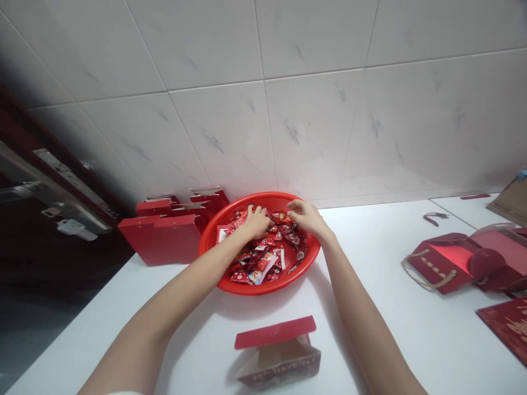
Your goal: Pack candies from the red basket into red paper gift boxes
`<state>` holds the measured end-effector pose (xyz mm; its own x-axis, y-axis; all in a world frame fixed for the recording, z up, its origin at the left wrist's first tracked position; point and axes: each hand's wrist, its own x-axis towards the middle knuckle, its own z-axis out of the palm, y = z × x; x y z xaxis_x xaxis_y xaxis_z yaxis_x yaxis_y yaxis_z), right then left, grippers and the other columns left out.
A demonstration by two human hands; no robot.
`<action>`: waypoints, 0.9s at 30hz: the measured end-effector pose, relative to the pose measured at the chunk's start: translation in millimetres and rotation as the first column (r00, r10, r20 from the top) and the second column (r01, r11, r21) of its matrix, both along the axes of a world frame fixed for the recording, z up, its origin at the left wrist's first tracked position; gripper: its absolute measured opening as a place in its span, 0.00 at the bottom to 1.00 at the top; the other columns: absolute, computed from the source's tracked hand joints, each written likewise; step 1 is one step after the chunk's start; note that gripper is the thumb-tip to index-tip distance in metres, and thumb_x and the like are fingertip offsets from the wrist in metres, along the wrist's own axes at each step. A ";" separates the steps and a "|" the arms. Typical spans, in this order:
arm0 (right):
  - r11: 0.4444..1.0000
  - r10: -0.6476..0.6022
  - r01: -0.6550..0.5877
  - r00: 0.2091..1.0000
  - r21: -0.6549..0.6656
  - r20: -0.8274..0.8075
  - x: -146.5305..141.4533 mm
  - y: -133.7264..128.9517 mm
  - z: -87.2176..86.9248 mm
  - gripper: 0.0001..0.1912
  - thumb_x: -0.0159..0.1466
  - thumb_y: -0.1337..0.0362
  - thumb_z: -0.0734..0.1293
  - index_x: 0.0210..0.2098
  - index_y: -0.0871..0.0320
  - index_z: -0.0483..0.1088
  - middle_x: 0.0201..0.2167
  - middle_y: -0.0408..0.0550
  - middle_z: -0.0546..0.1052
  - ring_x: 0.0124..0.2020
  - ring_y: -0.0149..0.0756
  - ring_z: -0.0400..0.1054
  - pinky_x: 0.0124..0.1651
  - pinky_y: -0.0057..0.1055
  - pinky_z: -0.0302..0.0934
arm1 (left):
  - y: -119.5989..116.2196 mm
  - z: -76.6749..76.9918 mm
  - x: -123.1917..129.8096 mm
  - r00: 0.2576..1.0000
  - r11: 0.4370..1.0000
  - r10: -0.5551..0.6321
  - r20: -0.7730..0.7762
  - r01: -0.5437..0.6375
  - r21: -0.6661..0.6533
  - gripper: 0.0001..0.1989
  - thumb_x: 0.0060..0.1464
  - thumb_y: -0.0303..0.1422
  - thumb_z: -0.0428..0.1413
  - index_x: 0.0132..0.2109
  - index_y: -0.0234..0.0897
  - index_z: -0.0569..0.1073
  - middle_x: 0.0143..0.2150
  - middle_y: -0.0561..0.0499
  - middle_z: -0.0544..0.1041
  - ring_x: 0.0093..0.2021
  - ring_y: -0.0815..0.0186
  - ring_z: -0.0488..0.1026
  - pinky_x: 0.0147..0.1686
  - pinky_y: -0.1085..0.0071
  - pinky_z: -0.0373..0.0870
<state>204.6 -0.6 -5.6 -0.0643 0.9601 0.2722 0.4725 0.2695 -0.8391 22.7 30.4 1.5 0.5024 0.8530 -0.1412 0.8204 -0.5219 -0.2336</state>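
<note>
A red plastic basket (259, 289) holds many small wrapped candies (263, 258), mostly red with some white and pastel wrappers. My left hand (257, 222) is over the candies in the left-middle of the basket, fingers spread and touching the wrappers. At the right rim, my right hand (307, 218) reaches in with curved fingers apart; its fingertips are at the candies, and I see nothing held in it. A red paper gift box (280, 362) stands in front of the basket, between my forearms, with its top flap raised.
Several red boxes (164, 238) stand left of the basket against the tiled wall (313, 126). To the right lie red boxes with rope handles (448, 263), a flat red printed piece (506, 323) and a cardboard box (510, 200). A door with a metal lock (74, 227) is at the left.
</note>
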 end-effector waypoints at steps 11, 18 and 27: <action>0.999 -0.032 0.033 0.973 0.000 -0.227 2.2 3.1 -0.1 0.10 0.60 0.72 0.66 0.40 0.58 0.76 0.42 0.51 0.82 0.45 0.38 0.76 0.53 0.39 0.68 | 3.1 15.1 1.3 0.933 1.000 0.020 0.358 -0.025 0.010 0.09 0.60 0.38 0.57 0.41 0.38 0.78 0.42 0.46 0.82 0.46 0.55 0.76 0.57 0.51 0.64; 0.987 0.149 -0.158 0.901 0.012 -0.407 3.5 0.0 -0.4 0.07 0.60 0.61 0.70 0.34 0.58 0.76 0.34 0.48 0.82 0.39 0.38 0.76 0.48 0.37 0.69 | -1.5 17.5 8.7 0.583 0.985 -0.169 0.794 0.070 0.159 0.10 0.56 0.38 0.61 0.41 0.37 0.73 0.37 0.51 0.80 0.38 0.63 0.76 0.42 0.68 0.71; 0.990 0.124 -0.139 0.824 0.016 -0.553 5.3 1.3 1.6 0.22 0.52 0.44 0.74 0.28 0.57 0.72 0.25 0.44 0.77 0.30 0.35 0.71 0.40 0.33 0.67 | -6.8 18.9 9.6 0.509 0.984 -0.146 0.848 0.162 0.073 0.22 0.50 0.40 0.65 0.51 0.37 0.77 0.44 0.50 0.83 0.42 0.61 0.78 0.47 0.67 0.73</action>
<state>209.9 0.6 -4.0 -0.0365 0.9601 0.2774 -0.1092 0.2721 -0.9561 32.3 23.6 20.4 0.5132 0.7518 0.4140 0.5310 -0.6571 0.5350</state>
